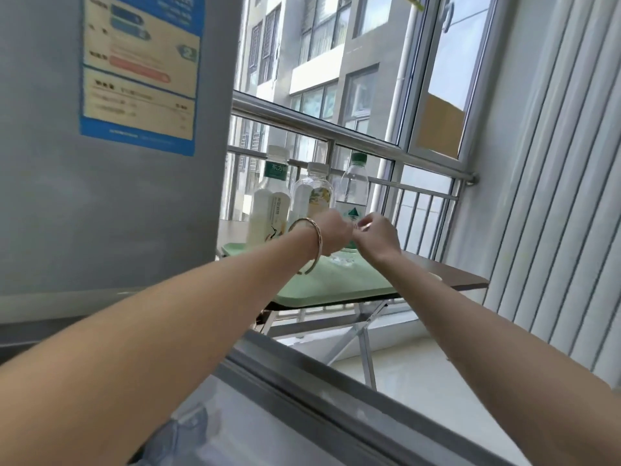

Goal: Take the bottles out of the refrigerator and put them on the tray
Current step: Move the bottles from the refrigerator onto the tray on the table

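Three bottles stand upright on the pale green tray [339, 285]. At the left is a milky white bottle [270, 210] with a green label, in the middle a clear bottle with a white cap [314, 190], and at the right a clear water bottle with a green cap [353, 186]. My left hand [332, 233], with a bangle on the wrist, and my right hand [378, 235] meet at the lower part of the green-capped bottle, one on each side, fingers curled against it. Its base rests on the tray. The hands hide its lower label.
The grey refrigerator body [100, 203] with a blue energy label fills the left. Its open door [302, 415] crosses the bottom under my arms. The tray lies on a dark folding table [453, 274] by a metal railing [353, 136] and window.
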